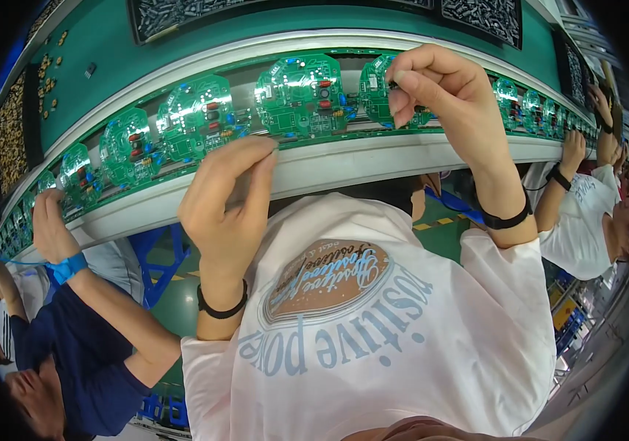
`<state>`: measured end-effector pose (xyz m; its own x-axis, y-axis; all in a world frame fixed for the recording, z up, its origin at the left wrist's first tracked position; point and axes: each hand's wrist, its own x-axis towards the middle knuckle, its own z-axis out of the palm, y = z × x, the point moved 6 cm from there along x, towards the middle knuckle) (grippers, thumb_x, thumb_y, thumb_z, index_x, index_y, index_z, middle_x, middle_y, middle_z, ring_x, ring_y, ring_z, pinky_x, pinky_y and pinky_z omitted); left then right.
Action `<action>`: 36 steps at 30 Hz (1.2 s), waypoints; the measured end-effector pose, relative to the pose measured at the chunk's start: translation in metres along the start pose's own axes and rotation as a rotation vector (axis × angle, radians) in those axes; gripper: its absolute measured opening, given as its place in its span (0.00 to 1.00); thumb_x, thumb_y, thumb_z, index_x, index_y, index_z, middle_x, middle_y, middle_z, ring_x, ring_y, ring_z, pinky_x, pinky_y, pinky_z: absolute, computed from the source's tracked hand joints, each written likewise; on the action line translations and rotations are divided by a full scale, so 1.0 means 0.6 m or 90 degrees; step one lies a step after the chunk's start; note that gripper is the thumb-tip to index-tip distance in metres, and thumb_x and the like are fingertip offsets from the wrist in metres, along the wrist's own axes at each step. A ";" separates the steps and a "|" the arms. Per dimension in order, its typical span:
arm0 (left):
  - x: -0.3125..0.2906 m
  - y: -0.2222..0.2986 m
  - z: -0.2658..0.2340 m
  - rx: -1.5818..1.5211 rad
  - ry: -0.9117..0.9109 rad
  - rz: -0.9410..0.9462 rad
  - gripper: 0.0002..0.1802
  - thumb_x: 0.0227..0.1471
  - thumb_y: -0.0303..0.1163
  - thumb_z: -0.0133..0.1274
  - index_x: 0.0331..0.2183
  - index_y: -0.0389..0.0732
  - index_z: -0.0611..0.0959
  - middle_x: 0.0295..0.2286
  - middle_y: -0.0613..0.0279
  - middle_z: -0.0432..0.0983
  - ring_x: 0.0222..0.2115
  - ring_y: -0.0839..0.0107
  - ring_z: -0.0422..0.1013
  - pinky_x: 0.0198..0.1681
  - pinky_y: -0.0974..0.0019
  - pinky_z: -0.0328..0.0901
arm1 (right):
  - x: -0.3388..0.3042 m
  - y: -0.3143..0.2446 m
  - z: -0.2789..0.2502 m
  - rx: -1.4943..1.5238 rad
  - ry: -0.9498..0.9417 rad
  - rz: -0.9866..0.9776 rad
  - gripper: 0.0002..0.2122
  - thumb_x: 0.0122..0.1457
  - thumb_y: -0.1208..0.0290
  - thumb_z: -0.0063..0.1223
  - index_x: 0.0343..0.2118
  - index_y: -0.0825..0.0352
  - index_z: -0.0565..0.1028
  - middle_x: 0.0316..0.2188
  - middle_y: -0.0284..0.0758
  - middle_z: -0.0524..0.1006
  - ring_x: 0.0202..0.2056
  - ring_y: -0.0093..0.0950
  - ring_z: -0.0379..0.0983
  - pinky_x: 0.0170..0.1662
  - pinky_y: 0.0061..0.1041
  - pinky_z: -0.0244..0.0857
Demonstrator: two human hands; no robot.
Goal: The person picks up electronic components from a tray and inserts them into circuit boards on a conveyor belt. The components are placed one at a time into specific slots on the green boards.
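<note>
A row of green circuit boards [300, 94] runs along a conveyor rail in front of me, carrying red, blue and black components. My right hand [455, 94] is over one board [374, 92] right of the middle. Its thumb and index finger pinch a small dark electronic component [394, 85], partly hidden by the fingertips. My left hand [224, 195] hovers at the rail's near edge, below the middle board. Its thumb and index fingertips are pressed together; whatever they may hold is too small to make out. Both wrists wear black bands.
Beyond the rail, a green work surface [101, 92] bears black bins of metal parts [482, 18] and a tray of yellowish parts [14, 136]. Co-workers sit on both sides; a hand with a blue wristband [53, 228] reaches to the rail at left, other hands [573, 151] at right.
</note>
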<state>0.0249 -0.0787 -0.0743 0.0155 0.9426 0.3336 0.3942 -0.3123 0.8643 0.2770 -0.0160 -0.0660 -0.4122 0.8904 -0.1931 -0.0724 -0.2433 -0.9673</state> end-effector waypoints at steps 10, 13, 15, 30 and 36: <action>0.002 -0.003 0.011 0.032 -0.018 0.050 0.10 0.48 0.15 0.64 0.35 0.35 0.87 0.33 0.55 0.84 0.33 0.63 0.80 0.37 0.67 0.73 | -0.004 -0.018 0.032 -0.412 0.141 -0.150 0.06 0.62 0.81 0.58 0.42 0.71 0.79 0.32 0.33 0.82 0.34 0.25 0.81 0.42 0.21 0.74; 0.001 -0.002 0.006 0.048 -0.009 0.057 0.10 0.48 0.16 0.65 0.35 0.35 0.87 0.33 0.55 0.84 0.33 0.64 0.80 0.37 0.67 0.73 | 0.019 -0.023 0.049 -0.571 0.089 -0.224 0.06 0.60 0.82 0.60 0.40 0.71 0.80 0.35 0.35 0.82 0.36 0.29 0.81 0.43 0.23 0.73; -0.001 -0.003 0.007 0.048 -0.005 0.056 0.10 0.48 0.16 0.65 0.35 0.34 0.87 0.33 0.55 0.84 0.33 0.64 0.80 0.37 0.67 0.73 | 0.022 -0.019 0.056 -0.649 0.058 -0.262 0.06 0.58 0.82 0.61 0.39 0.71 0.80 0.36 0.36 0.82 0.38 0.30 0.80 0.43 0.24 0.72; -0.015 0.001 0.007 -0.074 0.002 -0.060 0.09 0.50 0.15 0.64 0.36 0.32 0.86 0.31 0.56 0.84 0.31 0.70 0.79 0.36 0.70 0.72 | 0.004 -0.009 0.036 -0.378 0.006 -0.709 0.06 0.55 0.80 0.61 0.36 0.70 0.78 0.32 0.40 0.79 0.34 0.40 0.77 0.38 0.33 0.71; -0.018 -0.006 -0.005 -0.245 -0.013 -0.192 0.08 0.55 0.16 0.60 0.39 0.28 0.86 0.31 0.54 0.83 0.30 0.72 0.79 0.33 0.73 0.73 | -0.004 -0.014 0.039 -0.718 0.027 -0.219 0.07 0.56 0.80 0.62 0.38 0.70 0.80 0.40 0.38 0.81 0.40 0.35 0.79 0.44 0.27 0.71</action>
<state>0.0207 -0.0882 -0.0802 -0.0273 0.9987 0.0434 0.0152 -0.0429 0.9990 0.2576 -0.0250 -0.0537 -0.4962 0.8596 0.1220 0.6777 0.4713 -0.5644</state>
